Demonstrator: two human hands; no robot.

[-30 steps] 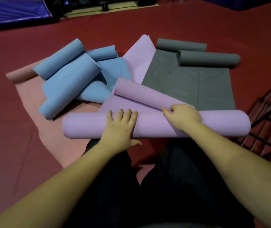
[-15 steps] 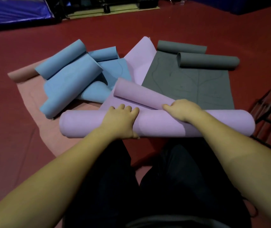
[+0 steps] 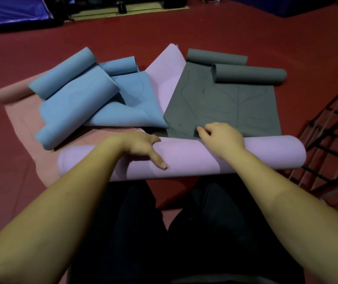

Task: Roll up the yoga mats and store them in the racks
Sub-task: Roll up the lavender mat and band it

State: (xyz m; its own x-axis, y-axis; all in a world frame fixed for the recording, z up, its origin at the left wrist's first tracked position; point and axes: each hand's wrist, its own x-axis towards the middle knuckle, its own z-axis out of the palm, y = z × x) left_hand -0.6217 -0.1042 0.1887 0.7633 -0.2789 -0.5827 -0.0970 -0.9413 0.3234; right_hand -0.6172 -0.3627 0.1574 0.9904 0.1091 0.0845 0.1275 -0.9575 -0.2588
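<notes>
Left hand: fingers curl over the rolled purple foam mat.
Right hand: fingertips pinch the flat grey mat's edge.

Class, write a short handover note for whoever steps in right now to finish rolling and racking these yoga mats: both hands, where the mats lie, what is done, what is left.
Left hand: on top of the purple roll, fingers curled over its far side, thumb toward you.
Right hand: on the roll's far edge, fingertips at the near edge of the grey mat; whether it has a grip on that edge I cannot tell.
Purple mat: mostly rolled; its tail still runs away between the blue mats and the grey mat.
Pink mat: flat beneath the pile.
Rack: at right; no mat visible in it.
Left: finish the purple roll, roll the rest, rack all.
</notes>
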